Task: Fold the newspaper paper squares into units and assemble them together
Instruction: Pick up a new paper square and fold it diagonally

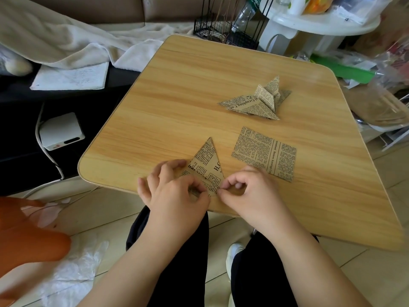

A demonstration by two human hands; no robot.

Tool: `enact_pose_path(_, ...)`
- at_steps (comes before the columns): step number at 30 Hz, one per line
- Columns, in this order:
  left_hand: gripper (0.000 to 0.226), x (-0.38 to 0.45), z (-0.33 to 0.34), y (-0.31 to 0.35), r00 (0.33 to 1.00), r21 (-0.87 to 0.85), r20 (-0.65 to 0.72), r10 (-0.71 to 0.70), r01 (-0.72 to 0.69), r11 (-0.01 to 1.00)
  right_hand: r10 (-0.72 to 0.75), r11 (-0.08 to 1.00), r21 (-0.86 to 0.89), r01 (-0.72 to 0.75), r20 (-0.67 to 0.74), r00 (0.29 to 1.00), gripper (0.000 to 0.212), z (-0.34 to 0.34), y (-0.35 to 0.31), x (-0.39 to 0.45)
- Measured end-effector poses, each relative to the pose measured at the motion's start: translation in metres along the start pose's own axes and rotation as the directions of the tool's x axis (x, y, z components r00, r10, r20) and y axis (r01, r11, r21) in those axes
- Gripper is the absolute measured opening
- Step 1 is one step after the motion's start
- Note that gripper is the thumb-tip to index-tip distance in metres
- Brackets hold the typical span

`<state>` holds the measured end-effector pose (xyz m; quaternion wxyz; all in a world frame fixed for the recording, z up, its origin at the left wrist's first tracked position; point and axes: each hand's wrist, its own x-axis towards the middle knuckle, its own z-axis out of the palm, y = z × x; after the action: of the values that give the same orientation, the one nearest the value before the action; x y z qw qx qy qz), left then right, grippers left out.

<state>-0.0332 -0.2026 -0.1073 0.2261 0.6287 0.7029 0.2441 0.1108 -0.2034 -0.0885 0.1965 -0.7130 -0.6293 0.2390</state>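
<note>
- A partly folded triangle lies at the near edge of the surface, apex pointing away from the person.
- Its near left part is pinched by the left hand; its near right corner is pinched by the right hand.
- Both hands sit at the base, so the coming crease is judged to start there.
- A flat square lies just right; folded units lie beyond.

A folded paper triangle points away at the near edge. A flat square lies beside it. Folded units sit farther back.
</note>
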Motion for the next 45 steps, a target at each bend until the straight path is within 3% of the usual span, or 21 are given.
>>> enact_pose_path(4, 0.008, -0.002, 0.008, 0.008, 0.999, 0.001, -0.036, 0.007, -0.007, 1.0, 0.032, 0.999, 0.002, -0.032, 0.016, 0.999, 0.02, -0.002, -0.003, 0.001)
enact_pose_path(10, 0.02, -0.003, 0.012, 0.005, 0.996, -0.007, -0.08, 0.034, -0.035, 0.999, 0.035, 0.999, 0.001, -0.035, 0.012, 0.999, 0.024, -0.001, -0.004, 0.002)
enact_pose_path(30, 0.015, -0.001, 0.007, 0.0, 1.0, -0.026, -0.029, -0.004, 0.003, 1.0, 0.142, 0.989, 0.039, -0.144, 0.046, 0.989, 0.016, -0.006, -0.004, 0.002)
enact_pose_path(37, 0.02, -0.001, 0.012, 0.008, 0.998, -0.003, -0.046, -0.049, 0.049, 0.999, 0.144, 0.99, 0.021, -0.143, -0.035, 0.989, 0.026, 0.002, -0.003, 0.002)
enact_pose_path(45, 0.021, 0.0, 0.008, 0.0, 1.0, -0.034, -0.029, 0.005, -0.006, 0.999, 0.12, 0.989, -0.078, -0.123, -0.048, 0.992, 0.032, 0.004, -0.008, 0.002)
